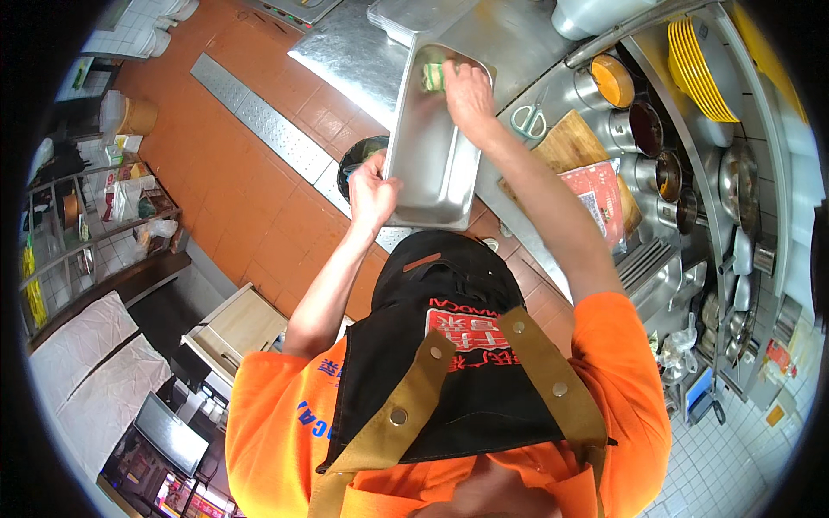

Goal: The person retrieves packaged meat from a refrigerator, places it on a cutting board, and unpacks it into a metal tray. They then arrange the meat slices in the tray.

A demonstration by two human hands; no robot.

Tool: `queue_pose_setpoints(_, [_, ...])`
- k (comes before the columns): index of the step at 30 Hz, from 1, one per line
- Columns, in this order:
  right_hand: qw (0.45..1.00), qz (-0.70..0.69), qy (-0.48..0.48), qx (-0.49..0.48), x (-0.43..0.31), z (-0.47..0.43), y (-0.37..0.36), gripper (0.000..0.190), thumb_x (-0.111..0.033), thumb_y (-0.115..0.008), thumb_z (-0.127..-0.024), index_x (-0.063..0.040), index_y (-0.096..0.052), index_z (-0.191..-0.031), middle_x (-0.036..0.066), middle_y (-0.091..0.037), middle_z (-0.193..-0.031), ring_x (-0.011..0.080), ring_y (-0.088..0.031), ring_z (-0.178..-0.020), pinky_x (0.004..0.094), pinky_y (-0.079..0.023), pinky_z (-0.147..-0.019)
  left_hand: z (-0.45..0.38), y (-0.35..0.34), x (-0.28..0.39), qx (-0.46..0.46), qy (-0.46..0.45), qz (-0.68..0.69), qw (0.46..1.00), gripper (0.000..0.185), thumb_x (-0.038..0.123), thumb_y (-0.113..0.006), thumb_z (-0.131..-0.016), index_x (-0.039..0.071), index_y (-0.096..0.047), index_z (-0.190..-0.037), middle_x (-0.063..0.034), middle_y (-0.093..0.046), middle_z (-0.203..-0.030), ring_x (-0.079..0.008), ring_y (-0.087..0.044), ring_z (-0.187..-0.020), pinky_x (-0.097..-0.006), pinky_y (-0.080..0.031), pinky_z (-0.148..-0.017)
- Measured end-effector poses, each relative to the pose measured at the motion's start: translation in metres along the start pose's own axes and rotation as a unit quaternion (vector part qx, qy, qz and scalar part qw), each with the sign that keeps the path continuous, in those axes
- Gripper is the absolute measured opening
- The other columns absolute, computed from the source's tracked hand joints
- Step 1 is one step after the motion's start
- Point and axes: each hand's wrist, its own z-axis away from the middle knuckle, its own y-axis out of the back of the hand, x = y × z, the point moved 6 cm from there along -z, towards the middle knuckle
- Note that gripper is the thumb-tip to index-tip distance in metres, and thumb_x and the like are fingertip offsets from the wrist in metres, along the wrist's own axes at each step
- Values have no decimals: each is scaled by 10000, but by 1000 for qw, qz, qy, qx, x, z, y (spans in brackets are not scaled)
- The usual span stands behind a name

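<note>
A deep rectangular stainless-steel food pan (431,152) sits tilted in front of me, its far end over the steel counter and its near end by my apron. My left hand (374,194) grips its left rim with the thumb and fingers. Inside the far end, my right hand (467,94) has its fingers closed on the edge of a small green-and-white striped bundle (433,77), perhaps a folded cloth or a packet. The fingertips are partly hidden. Elsewhere the pan's visible floor is bare, shiny metal.
Beyond the pan lies a stainless-steel counter (350,61) with clear plastic containers (414,16). Scissors (529,121), a wooden cutting board (562,146) and a red printed packet (596,194) are at right, near sauce pots (605,81). A black-lined bin (353,165) stands beneath the pan's left side.
</note>
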Motion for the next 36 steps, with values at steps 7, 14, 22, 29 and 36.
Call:
queue_pose_setpoints(7, [964, -122, 174, -159, -68, 141, -4, 237, -95, -515, -831, -81, -621, -1043, 111, -602, -984, 286, -580, -958, 422, -461, -829, -27, 8, -26, 36, 8, -10, 999, 234, -40, -523, -701, -23, -661, -888, -71, -674, -748, -101, -585, -689, -256, -468, -674])
queue_pose_setpoints(14, [998, -17, -53, 20, 21, 18, 13, 191, -99, -581, -812, -36, -660, -974, 204, -618, -974, 360, -589, -940, 456, -477, -821, -7, -5, -7, -62, 32, 25, 997, 202, -65, -527, -658, -12, -645, -813, -45, -644, -705, -102, -560, -623, -249, -450, -605])
queue_pose_setpoints(22, [900, -417, -37, -119, -62, 123, -9, 218, -99, -611, -807, -55, -681, -1009, 177, -617, -1061, 318, -580, -1035, 397, -469, -902, -44, -22, -16, -39, 15, 118, 992, 166, -128, -498, -637, 13, -572, -682, -13, -555, -608, -82, -462, -528, -235, -353, -485])
queue_pose_setpoints(29, [839, -216, -199, -458, 23, 189, 41, 258, -196, -596, -771, -99, -727, -971, 166, -687, -931, 313, -659, -863, 390, -512, -761, -79, -63, -74, -122, 13, 16, 992, 174, -100, -483, -619, 69, -473, -578, 21, -492, -551, -68, -408, -511, -248, -300, -472])
queue_pose_setpoints(36, [871, -112, -458, -138, 252, 371, 120, 257, -151, -592, -800, -90, -712, -1019, 186, -685, -886, 313, -664, -811, 370, -522, -757, -112, -122, -106, -184, 62, 77, 978, 194, -75, -429, -685, 114, -444, -641, -14, -502, -527, -102, -423, -457, -243, -308, -453])
